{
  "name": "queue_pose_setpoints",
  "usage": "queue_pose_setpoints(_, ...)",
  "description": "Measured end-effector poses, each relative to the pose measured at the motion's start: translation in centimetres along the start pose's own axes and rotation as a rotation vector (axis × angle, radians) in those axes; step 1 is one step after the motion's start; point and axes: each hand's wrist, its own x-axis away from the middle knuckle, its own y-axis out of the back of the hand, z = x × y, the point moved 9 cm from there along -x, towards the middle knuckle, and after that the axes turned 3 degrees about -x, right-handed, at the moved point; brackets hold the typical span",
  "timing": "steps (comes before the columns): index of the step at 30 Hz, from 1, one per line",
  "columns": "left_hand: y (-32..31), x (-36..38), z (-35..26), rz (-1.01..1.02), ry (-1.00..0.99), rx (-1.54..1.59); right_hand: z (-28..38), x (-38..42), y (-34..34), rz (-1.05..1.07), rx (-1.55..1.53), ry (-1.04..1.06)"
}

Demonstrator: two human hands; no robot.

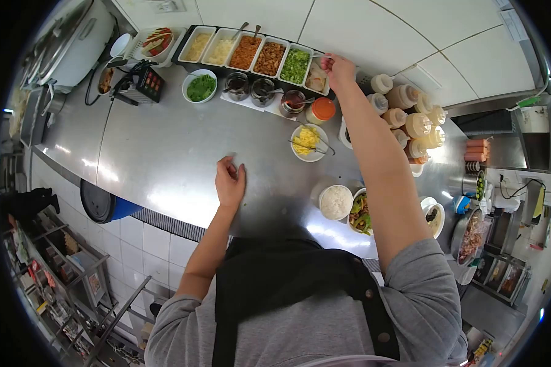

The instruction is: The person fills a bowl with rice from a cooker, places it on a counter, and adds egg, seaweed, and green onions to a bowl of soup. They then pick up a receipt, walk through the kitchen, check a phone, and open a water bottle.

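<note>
My right hand (pixel 338 68) reaches to the far right end of a row of ingredient tubs. Its fingers are drawn together beside the tub of pale slices (pixel 316 79); what they hold, if anything, I cannot make out. My left hand (pixel 229 181) rests at the steel counter with nothing in it, fingers loosely curled and thumb apart. Between the hands stands a small bowl of yellow pieces (pixel 306 140) with metal tongs (pixel 321 147) lying across it. Left of the pale slices is a tub of chopped green vegetable (pixel 295 65).
Dark jars (pixel 262 92) and an orange-lidded jar (pixel 323 109) stand before the tubs. Squeeze bottles (pixel 417 125) crowd beyond my right forearm. Near my body are a bowl of rice (pixel 335 202) and a bowl of mixed vegetables (pixel 361 214). A bowl of greens (pixel 200 86) stands at left.
</note>
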Motion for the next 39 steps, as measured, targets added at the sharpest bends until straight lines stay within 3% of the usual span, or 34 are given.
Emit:
queue_pose_setpoints(5,0.3,0.0,-0.6,0.0,-0.011,-0.011,1.6,1.0,-0.2,0.008,-0.193,0.018)
queue_pose_setpoints(11,-0.3,0.3,-0.4,0.038,-0.028,-0.018,11.1,7.3,2.2,0.106,-0.234,0.144)
queue_pose_setpoints(16,-0.4,0.7,-1.1,0.028,-0.113,0.062,19.2,16.6,12.3,-0.023,-0.165,0.246)
queue_pose_setpoints(19,-1.4,1.0,0.1,0.134,-0.082,0.081,22.6,21.6,22.6,-0.049,-0.096,0.349)
queue_pose_setpoints(21,-1.5,1.4,-0.7,0.152,-0.151,0.032,24.8,28.1,28.6,-0.225,0.246,0.549)
queue_pose_setpoints(22,-1.6,1.5,-0.6,0.166,-0.16,0.051,25.2,31.2,30.8,-0.331,0.045,0.418)
queue_pose_setpoints(25,-2.0,1.4,-0.4,0.184,-0.194,0.028,25.0,37.6,40.5,-0.543,0.142,0.334)
queue_pose_setpoints(32,-2.8,1.8,-1.9,0.217,-0.215,-0.031,15.1,49.9,58.4,-1.07,-0.116,0.249)
queue_pose_setpoints(37,-3.2,1.8,-1.9,0.248,-0.246,-0.069,9.4,51.6,64.2,-1.26,-0.147,0.321)
queue_pose_setpoints(39,-3.1,1.8,-1.7,0.259,-0.243,-0.073,9.3,51.8,64.4,-1.319,0.034,0.402)
